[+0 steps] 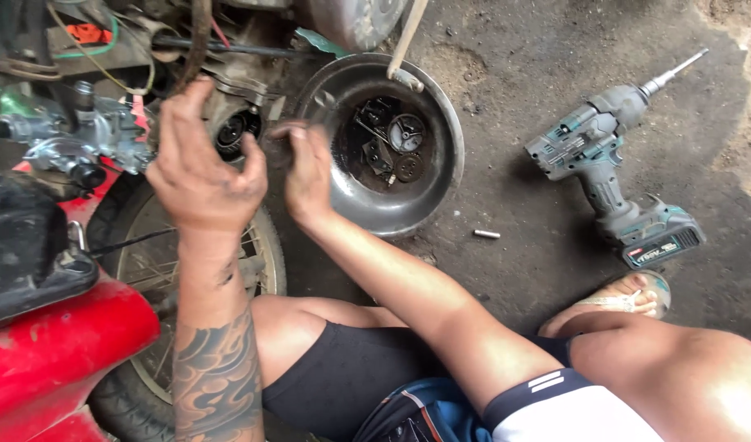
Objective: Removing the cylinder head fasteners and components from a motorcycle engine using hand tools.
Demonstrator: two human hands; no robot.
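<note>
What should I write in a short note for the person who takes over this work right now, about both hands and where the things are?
Left hand: raised in front of the motorcycle engine, fingers loosely curled; whether it holds anything cannot be told.
Right hand: beside the engine opening, fingers pinched together near a small part that is too small to identify.
Metal bowl: on the ground to the right of the hands, with several dark removed parts inside.
Cordless impact driver: lying on the ground, untouched, further right. A small metal piece lies between bowl and driver.
Done: some parts are already in the bowl.
Left: the engine side is still open.
</note>
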